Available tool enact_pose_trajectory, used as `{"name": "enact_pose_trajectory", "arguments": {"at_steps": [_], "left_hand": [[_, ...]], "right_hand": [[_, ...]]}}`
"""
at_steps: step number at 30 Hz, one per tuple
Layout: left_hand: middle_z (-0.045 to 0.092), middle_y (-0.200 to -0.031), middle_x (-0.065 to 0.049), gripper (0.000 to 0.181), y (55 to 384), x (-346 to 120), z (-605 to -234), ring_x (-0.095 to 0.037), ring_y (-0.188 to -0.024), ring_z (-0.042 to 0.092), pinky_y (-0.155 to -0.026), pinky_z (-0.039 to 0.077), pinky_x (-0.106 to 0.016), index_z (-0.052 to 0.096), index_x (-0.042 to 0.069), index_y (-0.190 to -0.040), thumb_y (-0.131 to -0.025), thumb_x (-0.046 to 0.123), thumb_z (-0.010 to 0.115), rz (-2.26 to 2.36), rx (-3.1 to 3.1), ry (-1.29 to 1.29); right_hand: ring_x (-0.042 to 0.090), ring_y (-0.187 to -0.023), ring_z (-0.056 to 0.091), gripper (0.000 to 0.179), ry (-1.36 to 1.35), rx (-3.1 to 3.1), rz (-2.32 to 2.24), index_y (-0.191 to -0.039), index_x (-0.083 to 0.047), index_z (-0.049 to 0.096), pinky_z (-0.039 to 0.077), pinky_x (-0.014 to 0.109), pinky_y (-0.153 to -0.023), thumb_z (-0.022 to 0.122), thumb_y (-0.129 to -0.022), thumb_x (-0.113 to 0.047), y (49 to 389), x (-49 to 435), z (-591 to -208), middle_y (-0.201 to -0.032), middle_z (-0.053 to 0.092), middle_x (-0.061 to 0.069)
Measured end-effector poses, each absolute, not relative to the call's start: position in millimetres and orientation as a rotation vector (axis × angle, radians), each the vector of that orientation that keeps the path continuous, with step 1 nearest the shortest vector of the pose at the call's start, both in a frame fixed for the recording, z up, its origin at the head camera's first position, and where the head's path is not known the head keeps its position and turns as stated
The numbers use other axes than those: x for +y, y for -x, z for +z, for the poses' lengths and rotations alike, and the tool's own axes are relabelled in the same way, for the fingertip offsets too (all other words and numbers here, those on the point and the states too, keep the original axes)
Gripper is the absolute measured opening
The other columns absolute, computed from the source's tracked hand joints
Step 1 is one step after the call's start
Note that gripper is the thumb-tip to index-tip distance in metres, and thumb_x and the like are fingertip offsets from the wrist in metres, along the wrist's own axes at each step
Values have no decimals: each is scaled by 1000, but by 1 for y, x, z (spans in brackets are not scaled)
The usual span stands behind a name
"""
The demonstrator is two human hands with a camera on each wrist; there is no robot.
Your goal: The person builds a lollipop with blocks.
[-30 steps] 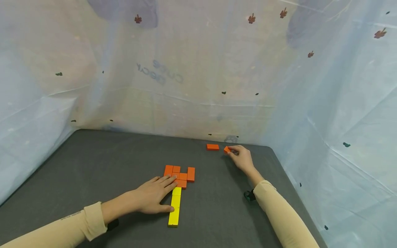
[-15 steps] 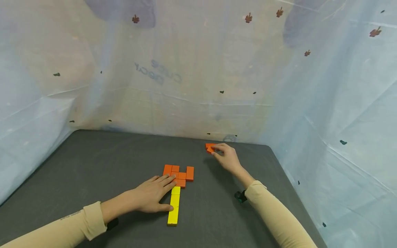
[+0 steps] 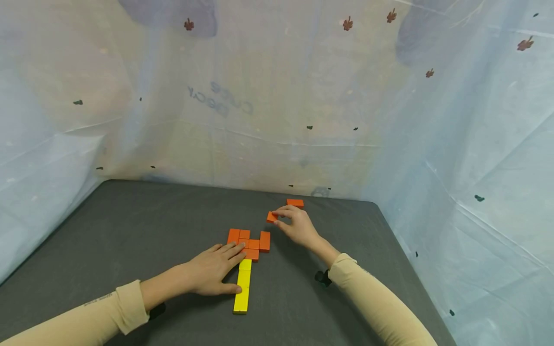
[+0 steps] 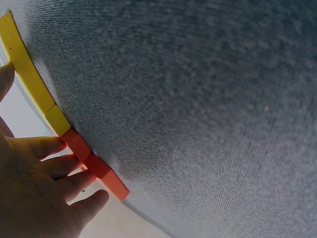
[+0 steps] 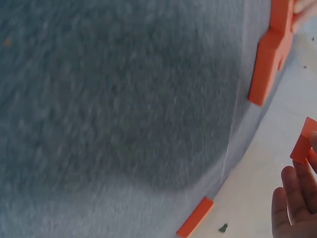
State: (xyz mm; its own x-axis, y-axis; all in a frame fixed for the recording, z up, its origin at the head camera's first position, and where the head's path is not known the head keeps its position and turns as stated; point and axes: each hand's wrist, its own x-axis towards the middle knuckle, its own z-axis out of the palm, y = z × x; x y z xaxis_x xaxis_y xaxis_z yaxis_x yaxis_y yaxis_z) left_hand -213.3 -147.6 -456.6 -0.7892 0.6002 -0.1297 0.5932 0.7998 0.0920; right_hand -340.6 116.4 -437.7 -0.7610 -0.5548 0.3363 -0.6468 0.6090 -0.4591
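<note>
Between thumb and fingers, my right hand [image 3: 299, 228] pinches a small orange block [image 3: 271, 217], just beyond the upper right of the block figure. In the right wrist view the pinched orange block [image 5: 303, 141] shows at the right edge. My left hand [image 3: 212, 271] lies with fingers spread, fingertips on the orange blocks [image 3: 254, 244] and thumb on the long yellow block [image 3: 243, 290]. Those orange blocks sit edge to edge, with a short yellow block [image 3: 245, 264] joining the long one below. The left wrist view shows the fingers [image 4: 74, 183] against the orange blocks' side.
Another orange block [image 3: 295, 203] lies alone near the far edge of the dark grey table [image 3: 173, 211]. A pale printed sheet [image 3: 268, 96] hangs behind the table and along its sides.
My right hand has carried the small orange block leftward from the far right, past the lone orange block, toward the figure. My left hand has stayed in place.
</note>
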Motion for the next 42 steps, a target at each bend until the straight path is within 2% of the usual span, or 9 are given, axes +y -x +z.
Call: {"name": "enact_pose_trajectory", "arguments": {"at_steps": [14, 42], "left_hand": [[21, -160, -7, 94, 214, -147, -457, -31, -144, 26, -112, 27, -56, 31, 15, -152, -83, 79, 39, 60, 2832, -939], [22, -159, -7, 94, 213, -145, -456, -30, -144, 26, -112, 28, -56, 30, 15, -152, -83, 79, 40, 66, 2829, -934]], "right_hand": [[16, -109, 60, 31, -1202, -2766, 573, -122, -18, 67, 52, 34, -91, 63, -94, -28, 327, 89, -451, -120, 63, -1], [15, -106, 61, 28, -1256, -2824, 574, -120, -17, 68, 51, 34, -93, 62, -94, -27, 328, 79, -457, -118, 66, -2]]}}
